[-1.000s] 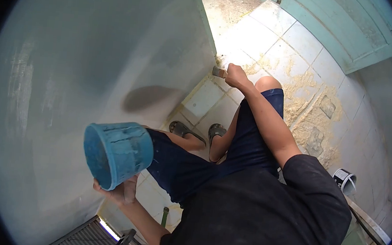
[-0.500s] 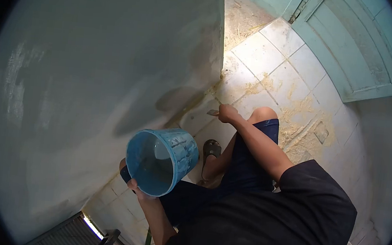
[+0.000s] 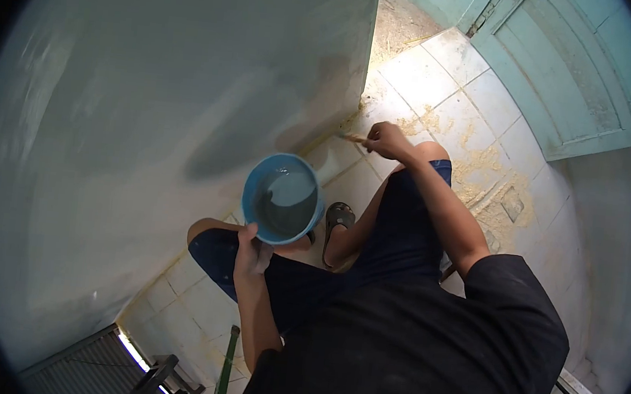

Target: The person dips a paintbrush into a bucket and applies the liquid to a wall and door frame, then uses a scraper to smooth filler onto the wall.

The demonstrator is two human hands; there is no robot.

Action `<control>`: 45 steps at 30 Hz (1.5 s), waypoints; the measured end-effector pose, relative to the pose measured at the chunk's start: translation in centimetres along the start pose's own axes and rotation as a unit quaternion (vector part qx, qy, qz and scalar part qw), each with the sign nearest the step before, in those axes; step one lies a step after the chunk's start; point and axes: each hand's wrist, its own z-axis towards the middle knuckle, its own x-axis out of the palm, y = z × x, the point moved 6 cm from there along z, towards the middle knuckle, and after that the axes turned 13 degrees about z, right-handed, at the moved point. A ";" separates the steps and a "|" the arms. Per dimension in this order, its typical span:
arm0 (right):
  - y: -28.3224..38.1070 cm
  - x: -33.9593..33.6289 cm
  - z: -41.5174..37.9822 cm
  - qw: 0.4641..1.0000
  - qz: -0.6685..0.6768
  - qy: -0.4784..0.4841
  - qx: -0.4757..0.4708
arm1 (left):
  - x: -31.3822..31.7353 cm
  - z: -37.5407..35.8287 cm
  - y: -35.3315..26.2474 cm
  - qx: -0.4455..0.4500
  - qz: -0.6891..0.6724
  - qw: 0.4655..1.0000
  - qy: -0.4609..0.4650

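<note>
Bucket (image 3: 281, 201) and brush (image 3: 353, 137) held in separate hands.
Left hand (image 3: 251, 254) gripped the bucket rim, liquid inside, above the left leg (image 3: 222, 255); right hand (image 3: 389, 142) gripped the brush near the wall (image 3: 189, 94).

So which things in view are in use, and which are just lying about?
In use:
Blue bucket, gripped at its rim by the left hand
Brush, in the right hand near the wall's foot

Apparently just lying about:
Green pole
Dark stool-like object
Pale residue on the floor tiles
</note>
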 end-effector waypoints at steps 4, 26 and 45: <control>6.9 -5.9 -7.1 0.994 0.062 -0.075 -0.042 | 1.4 0.5 -1.8 0.006 0.102 0.995 0.020; 28.9 13.6 -15.6 0.832 -0.420 0.035 -0.361 | 1.5 -1.2 -3.5 0.041 0.185 0.982 0.016; 26.6 10.1 -14.7 0.958 -0.114 0.033 -0.259 | 1.3 -0.3 -2.1 0.047 0.120 0.991 0.025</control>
